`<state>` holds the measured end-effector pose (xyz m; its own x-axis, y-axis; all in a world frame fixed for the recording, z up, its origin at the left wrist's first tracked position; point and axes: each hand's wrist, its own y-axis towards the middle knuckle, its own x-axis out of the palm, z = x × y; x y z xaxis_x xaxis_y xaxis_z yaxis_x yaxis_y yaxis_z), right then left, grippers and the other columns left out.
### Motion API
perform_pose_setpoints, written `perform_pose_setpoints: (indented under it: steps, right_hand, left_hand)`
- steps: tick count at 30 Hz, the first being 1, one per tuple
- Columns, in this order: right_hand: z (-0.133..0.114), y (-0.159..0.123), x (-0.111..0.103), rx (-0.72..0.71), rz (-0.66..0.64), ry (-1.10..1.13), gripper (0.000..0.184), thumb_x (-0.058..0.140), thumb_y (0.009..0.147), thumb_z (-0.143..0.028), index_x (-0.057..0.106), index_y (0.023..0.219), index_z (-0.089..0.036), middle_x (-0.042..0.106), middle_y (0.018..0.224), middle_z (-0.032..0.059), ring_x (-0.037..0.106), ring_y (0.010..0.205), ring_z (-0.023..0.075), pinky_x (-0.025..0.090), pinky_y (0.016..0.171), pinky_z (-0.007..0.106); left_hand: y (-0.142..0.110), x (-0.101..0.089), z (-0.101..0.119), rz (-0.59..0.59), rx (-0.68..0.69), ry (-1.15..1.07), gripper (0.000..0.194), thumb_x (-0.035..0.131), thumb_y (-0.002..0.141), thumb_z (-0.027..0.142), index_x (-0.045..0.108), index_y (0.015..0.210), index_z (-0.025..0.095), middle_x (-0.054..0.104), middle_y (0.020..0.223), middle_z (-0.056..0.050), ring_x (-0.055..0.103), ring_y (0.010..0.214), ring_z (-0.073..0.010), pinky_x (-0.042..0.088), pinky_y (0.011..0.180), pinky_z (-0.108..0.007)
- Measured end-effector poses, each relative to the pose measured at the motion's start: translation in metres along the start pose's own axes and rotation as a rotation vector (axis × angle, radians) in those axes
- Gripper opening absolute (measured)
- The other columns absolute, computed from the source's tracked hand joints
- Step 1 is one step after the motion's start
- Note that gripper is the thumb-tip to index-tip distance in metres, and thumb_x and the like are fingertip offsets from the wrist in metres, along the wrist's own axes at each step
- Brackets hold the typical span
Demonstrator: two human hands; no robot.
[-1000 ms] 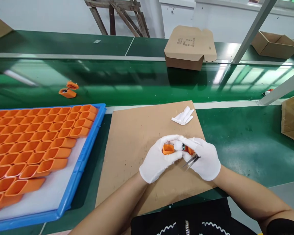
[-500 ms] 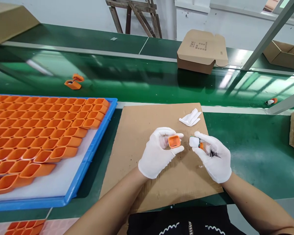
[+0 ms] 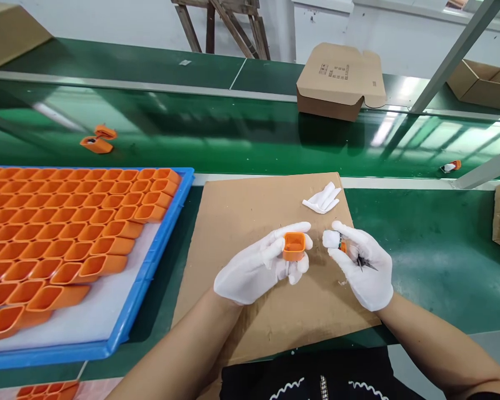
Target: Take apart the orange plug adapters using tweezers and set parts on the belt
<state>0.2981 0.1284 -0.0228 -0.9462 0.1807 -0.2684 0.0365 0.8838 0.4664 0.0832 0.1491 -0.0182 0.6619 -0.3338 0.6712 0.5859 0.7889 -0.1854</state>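
My left hand, in a white glove, holds an orange plastic housing between thumb and fingers, its open end showing. To the right, my right hand, also gloved, pinches a small assembly with a white block, a green edge and an orange part. Dark pointed tweezers are tucked in the right palm. A gap separates the two held parts. Beneath both hands lies a cardboard sheet, with a folded white glove near its far edge.
A blue tray with rows of orange housings stands at the left. Orange parts lie on the green belt, with another small piece at its right. A carton sits beyond, near a slanted metal post.
My hands have parted from close together, one part in each. The left hand has since turned and regripped the orange housing. The belt parts have shifted left, and the view has moved somewhat.
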Motion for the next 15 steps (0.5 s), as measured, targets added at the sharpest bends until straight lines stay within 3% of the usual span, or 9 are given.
perform_pose_setpoints:
  steps: [3,6,8,11,13,15]
  right_hand:
    - [0.0,0.0,0.001,0.025,0.01,-0.003,0.043,0.071,0.084,-0.011,0.072,0.124,-0.027,0.047,0.068,-0.0059,0.036,0.052,0.0084,0.039,0.052,0.027]
    - [0.001,0.0,0.001,0.036,0.015,-0.024,0.04,0.07,0.084,-0.013,0.073,0.122,-0.026,0.045,0.065,-0.0063,0.036,0.051,0.0086,0.039,0.051,0.027]
    - [0.001,0.001,0.001,0.047,0.015,-0.039,0.039,0.07,0.084,-0.015,0.073,0.121,-0.025,0.043,0.063,-0.0065,0.036,0.051,0.009,0.039,0.051,0.028]
    - [0.001,0.001,0.001,0.059,0.014,-0.042,0.038,0.07,0.084,-0.016,0.073,0.121,-0.026,0.043,0.064,-0.0063,0.035,0.051,0.0091,0.039,0.051,0.028]
    - [0.001,0.001,0.002,0.053,0.016,-0.036,0.04,0.071,0.084,-0.014,0.073,0.121,-0.027,0.043,0.063,-0.0066,0.034,0.051,0.0088,0.038,0.05,0.028]
    - [0.002,0.0,0.003,0.047,0.02,-0.03,0.041,0.071,0.083,-0.013,0.074,0.121,-0.027,0.041,0.063,-0.007,0.033,0.051,0.0089,0.037,0.05,0.028]
  left_hand:
    - [0.001,-0.001,-0.002,0.009,0.034,0.003,0.033,0.074,0.088,0.045,0.073,0.12,0.036,0.066,0.098,-0.003,0.062,0.061,-0.0098,0.051,0.056,-0.025]
    - [0.002,-0.001,-0.008,0.083,0.154,0.139,0.04,0.087,0.076,0.031,0.075,0.114,0.036,0.067,0.095,-0.001,0.068,0.068,-0.0137,0.056,0.062,-0.028]
    - [0.003,0.0,-0.011,0.153,0.248,0.253,0.044,0.091,0.068,0.021,0.077,0.108,0.033,0.067,0.1,-0.002,0.074,0.081,-0.0197,0.061,0.075,-0.035]
    - [0.004,0.0,-0.014,0.234,0.428,0.394,0.036,0.089,0.07,0.017,0.077,0.102,0.03,0.067,0.117,-0.005,0.074,0.102,-0.0268,0.06,0.092,-0.044]
    - [0.002,0.0,-0.014,0.268,0.537,0.546,0.035,0.088,0.07,0.018,0.077,0.101,0.03,0.067,0.125,-0.007,0.07,0.111,-0.0283,0.059,0.095,-0.046]
    - [0.0,0.0,-0.013,0.305,0.594,0.691,0.037,0.088,0.068,0.016,0.077,0.101,0.03,0.07,0.119,-0.008,0.067,0.11,-0.027,0.06,0.09,-0.042]
